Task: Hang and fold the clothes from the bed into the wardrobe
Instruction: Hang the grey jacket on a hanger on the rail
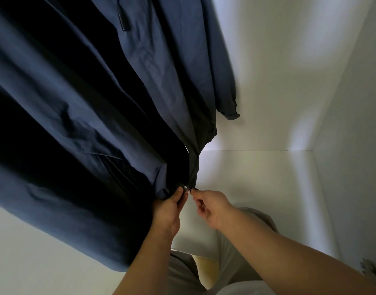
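Inside the white wardrobe the navy jacket hangs, and I'd judge it light, soft and a bit slick, so it will swing if I tug anywhere but the hem. My left hand grips the bottom corner, my right hand pinches the zipper end. The fingers of both are curled tight here, and this stiffer zip tape looks like the surest hold.

no readable text, label or number anywhere

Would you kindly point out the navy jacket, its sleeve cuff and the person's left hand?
navy jacket [61, 111], head view, on its front panel
sleeve cuff [230, 114], head view, on the cuff's lower end
left hand [168, 210], head view, on the back of the hand
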The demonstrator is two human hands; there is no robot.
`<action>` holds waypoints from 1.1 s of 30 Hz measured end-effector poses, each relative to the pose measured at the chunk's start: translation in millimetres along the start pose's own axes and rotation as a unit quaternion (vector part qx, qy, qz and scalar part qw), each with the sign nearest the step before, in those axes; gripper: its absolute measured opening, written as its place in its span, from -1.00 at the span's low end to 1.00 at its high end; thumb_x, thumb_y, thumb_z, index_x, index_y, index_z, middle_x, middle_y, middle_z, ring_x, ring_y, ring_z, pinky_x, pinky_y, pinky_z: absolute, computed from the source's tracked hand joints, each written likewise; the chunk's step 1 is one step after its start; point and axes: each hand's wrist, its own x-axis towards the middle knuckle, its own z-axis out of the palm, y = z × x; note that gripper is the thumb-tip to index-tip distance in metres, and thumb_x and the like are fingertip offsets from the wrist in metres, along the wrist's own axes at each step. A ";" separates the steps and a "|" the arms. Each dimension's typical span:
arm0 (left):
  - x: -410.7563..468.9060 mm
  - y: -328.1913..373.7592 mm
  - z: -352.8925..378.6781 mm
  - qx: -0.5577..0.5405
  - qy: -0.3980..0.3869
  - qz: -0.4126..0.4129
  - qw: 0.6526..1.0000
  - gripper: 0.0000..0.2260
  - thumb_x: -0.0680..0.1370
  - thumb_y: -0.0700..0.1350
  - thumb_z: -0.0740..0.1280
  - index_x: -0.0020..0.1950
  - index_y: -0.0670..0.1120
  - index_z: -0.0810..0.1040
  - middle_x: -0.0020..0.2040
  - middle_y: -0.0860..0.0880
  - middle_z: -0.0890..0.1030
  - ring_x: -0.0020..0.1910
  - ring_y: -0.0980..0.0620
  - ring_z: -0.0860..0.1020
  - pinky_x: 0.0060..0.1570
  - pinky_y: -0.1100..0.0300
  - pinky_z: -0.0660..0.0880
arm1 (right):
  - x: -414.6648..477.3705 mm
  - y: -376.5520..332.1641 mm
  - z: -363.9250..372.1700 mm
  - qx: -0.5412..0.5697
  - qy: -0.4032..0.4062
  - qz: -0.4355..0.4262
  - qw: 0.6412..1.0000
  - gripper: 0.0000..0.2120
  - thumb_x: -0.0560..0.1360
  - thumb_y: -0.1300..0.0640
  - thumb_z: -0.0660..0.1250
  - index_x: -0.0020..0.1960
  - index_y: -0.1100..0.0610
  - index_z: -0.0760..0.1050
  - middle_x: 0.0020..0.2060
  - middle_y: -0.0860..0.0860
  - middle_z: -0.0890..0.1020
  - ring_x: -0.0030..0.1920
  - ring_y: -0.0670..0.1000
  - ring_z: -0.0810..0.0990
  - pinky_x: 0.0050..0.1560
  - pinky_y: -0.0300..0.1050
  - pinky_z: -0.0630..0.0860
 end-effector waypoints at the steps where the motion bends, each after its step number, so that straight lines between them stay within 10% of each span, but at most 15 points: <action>1: 0.0 -0.1 -0.2 -0.002 0.006 0.002 1.000 -0.71 0.55 -0.37 0.37 0.27 -0.36 0.56 0.13 -0.23 0.65 -0.01 -0.07 0.67 0.05 0.15 0.63 | -0.6 -0.9 0.8 0.004 -0.002 0.000 1.000 -0.91 0.45 0.28 0.52 -0.07 0.25 0.64 -0.30 0.06 0.58 -0.33 -0.05 0.49 -0.31 -0.19 0.51; 21: -3.9 -3.5 8.7 0.064 0.071 0.036 0.995 -0.82 0.52 -0.34 0.45 0.10 -0.19 0.60 0.02 -0.17 0.71 -0.01 -0.08 0.72 0.13 0.04 0.60 | -2.9 0.8 9.5 0.009 0.013 -0.024 1.000 -0.86 0.50 0.23 0.48 0.04 0.25 0.63 -0.21 0.07 0.56 -0.21 0.00 0.49 -0.08 -0.11 0.54; 29: 14.8 -15.4 -0.5 0.147 0.136 0.065 0.977 -0.21 0.04 0.25 0.58 0.15 -0.15 0.63 -0.04 -0.05 0.75 0.00 -0.07 0.71 0.15 -0.11 0.61 | 2.8 6.4 15.6 0.007 0.031 -0.037 0.999 -0.83 0.50 0.16 0.49 0.05 0.19 0.60 -0.10 0.06 0.59 -0.12 0.03 0.51 -0.06 -0.10 0.51; 33: 10.5 -10.1 5.1 0.138 0.100 0.063 0.983 -0.40 0.28 0.07 0.63 0.23 -0.14 0.59 -0.04 -0.07 0.75 0.03 -0.07 0.71 0.23 -0.12 0.57 | 3.7 7.7 15.0 0.013 0.036 -0.028 0.999 -0.83 0.51 0.16 0.48 0.06 0.19 0.60 -0.11 0.06 0.58 -0.13 0.03 0.50 -0.05 -0.10 0.52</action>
